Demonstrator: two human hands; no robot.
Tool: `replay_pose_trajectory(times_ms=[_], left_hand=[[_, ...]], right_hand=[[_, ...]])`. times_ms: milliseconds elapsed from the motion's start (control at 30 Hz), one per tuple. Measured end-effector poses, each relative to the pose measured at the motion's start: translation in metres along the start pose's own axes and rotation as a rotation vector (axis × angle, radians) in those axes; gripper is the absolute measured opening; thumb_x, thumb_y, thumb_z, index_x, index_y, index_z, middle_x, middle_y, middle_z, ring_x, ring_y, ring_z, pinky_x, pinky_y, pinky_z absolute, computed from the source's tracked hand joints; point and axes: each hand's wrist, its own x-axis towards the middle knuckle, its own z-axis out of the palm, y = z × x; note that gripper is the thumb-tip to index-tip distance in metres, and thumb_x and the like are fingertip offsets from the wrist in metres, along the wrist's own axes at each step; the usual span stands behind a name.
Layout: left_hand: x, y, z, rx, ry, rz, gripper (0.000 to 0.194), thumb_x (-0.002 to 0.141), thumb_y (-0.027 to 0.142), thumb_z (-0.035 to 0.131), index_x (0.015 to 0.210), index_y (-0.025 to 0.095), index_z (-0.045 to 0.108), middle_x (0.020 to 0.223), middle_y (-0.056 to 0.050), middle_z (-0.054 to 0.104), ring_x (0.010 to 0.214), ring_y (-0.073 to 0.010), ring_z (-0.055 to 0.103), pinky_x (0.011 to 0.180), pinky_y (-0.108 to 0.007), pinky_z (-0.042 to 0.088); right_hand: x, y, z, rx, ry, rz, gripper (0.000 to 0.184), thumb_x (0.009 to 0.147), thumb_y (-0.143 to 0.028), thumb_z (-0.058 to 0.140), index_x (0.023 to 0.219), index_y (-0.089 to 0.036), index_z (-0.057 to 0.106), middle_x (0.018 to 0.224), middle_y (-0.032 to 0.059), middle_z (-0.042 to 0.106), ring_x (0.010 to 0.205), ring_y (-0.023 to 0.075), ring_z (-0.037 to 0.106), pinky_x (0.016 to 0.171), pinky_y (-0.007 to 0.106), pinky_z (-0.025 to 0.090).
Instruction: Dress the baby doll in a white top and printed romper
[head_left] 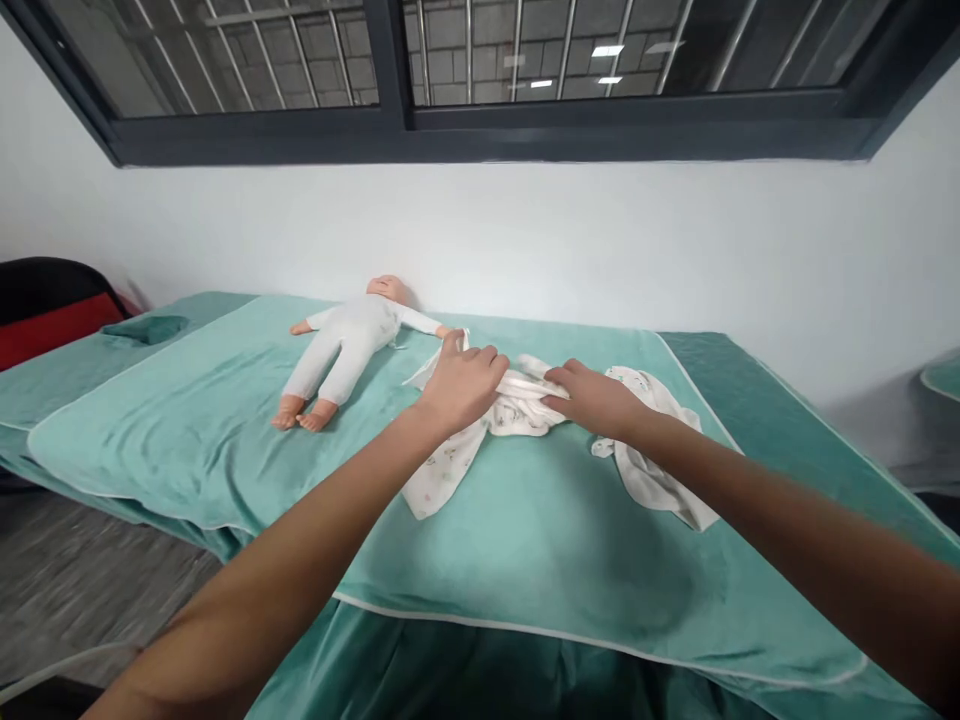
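Both of my hands grip a crumpled white baby garment (pixel 523 414) with a small print, above the green bed cover. My left hand (pixel 463 382) has its fingers closed on the left part, from which a printed flap hangs down toward the bed. My right hand (pixel 592 398) pinches bunched fabric a little to the right. Beyond my right wrist lies more white printed cloth (pixel 660 470), partly hidden by my forearm; whether it joins the held garment I cannot tell. A baby doll (pixel 351 340) in a white outfit lies on its back left of my hands, its feet bare.
A light green cover (pixel 480 560) with pale piping spreads over the bed. A white wall (pixel 525 240) rises behind it, with a dark-framed window (pixel 480 135) above. A black and red item (pixel 60 310) stands at the far left, near grey floor (pixel 90 580).
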Motion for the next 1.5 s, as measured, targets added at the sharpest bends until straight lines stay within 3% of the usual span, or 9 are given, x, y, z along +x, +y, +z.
replay_pose_trajectory(times_ms=[167,367,500,700,900,1033,1200,1367,1500], left_hand=[[0.004,0.000,-0.037,-0.035,0.302,-0.130,0.030,0.087,0.009,0.042,0.104,0.020,0.063,0.101,-0.008,0.067,0.087,-0.0231,0.065,0.114,-0.057,0.024],[-0.004,0.004,-0.047,-0.092,0.437,-0.330,0.032,0.088,0.009,0.040,0.100,0.025,0.065,0.089,-0.003,0.066,0.085,-0.0211,0.063,0.118,-0.059,0.018],[-0.027,0.007,-0.037,-0.014,0.345,-0.386,0.029,0.088,0.010,0.042,0.099,0.024,0.065,0.088,-0.005,0.067,0.085,-0.0242,0.062,0.115,-0.064,0.018],[-0.069,0.012,-0.042,0.007,0.097,-0.522,0.010,0.090,0.026,0.056,0.096,0.021,0.061,0.082,-0.007,0.068,0.072,-0.0253,0.065,0.092,-0.052,0.042],[-0.078,0.011,-0.032,-0.437,-0.101,-0.578,0.032,0.096,0.053,0.051,0.113,0.027,0.060,0.097,-0.005,0.071,0.081,-0.0251,0.068,0.068,-0.034,0.046],[-0.075,0.005,0.006,-0.545,-0.025,-0.709,0.062,0.089,0.048,0.063,0.142,0.025,0.043,0.141,-0.015,0.055,0.116,-0.0325,0.063,0.085,-0.041,0.052],[-0.075,0.014,0.038,-1.053,0.071,-0.711,0.097,0.074,0.047,0.081,0.151,0.025,0.027,0.154,-0.015,0.044,0.139,-0.0324,0.047,0.111,-0.044,0.045],[-0.088,0.021,0.046,-1.127,0.309,-0.949,0.077,0.076,0.043,0.078,0.140,0.025,0.040,0.143,-0.010,0.058,0.129,-0.0260,0.059,0.107,-0.038,0.050],[-0.136,0.002,0.059,-0.960,0.552,-1.131,0.062,0.077,0.038,0.075,0.132,0.021,0.051,0.134,-0.010,0.066,0.120,-0.0271,0.065,0.102,-0.039,0.053]], right_hand=[[0.014,-0.018,0.015,0.568,0.076,-0.157,0.034,0.095,-0.040,0.047,0.116,-0.025,0.069,0.134,0.0094,0.065,0.132,0.0328,0.052,0.114,0.053,0.036],[0.018,-0.110,0.046,1.810,-0.170,0.033,0.036,0.092,-0.047,0.050,0.116,-0.027,0.066,0.109,0.0055,0.075,0.111,0.0282,0.068,0.094,0.047,0.056],[0.024,-0.152,0.069,2.166,-0.176,0.065,0.033,0.091,-0.046,0.048,0.112,-0.029,0.064,0.111,0.0037,0.075,0.113,0.0268,0.068,0.092,0.044,0.059],[0.045,-0.150,0.089,2.221,-0.096,0.112,0.043,0.088,-0.055,0.042,0.116,-0.029,0.064,0.117,0.0030,0.074,0.121,0.0280,0.064,0.097,0.046,0.057],[0.051,-0.124,0.089,2.258,-0.185,-0.077,0.051,0.089,-0.059,0.045,0.126,-0.028,0.063,0.134,0.0044,0.068,0.128,0.0297,0.059,0.109,0.053,0.048],[0.046,-0.113,0.082,2.305,-0.200,-0.110,0.057,0.090,-0.063,0.044,0.133,-0.028,0.059,0.145,0.0048,0.060,0.137,0.0295,0.052,0.116,0.055,0.040],[0.039,-0.108,0.092,2.189,-0.253,0.042,0.052,0.091,-0.066,0.038,0.118,-0.030,0.065,0.147,0.0031,0.059,0.142,0.0273,0.047,0.117,0.049,0.042],[0.035,-0.115,0.099,2.093,-0.292,0.028,0.040,0.088,-0.053,0.056,0.117,-0.027,0.066,0.141,0.0059,0.063,0.136,0.0300,0.054,0.110,0.051,0.047],[0.029,-0.123,0.105,1.946,-0.406,0.001,0.039,0.082,-0.039,0.074,0.117,-0.024,0.068,0.129,0.0077,0.070,0.121,0.0279,0.064,0.106,0.047,0.049]])
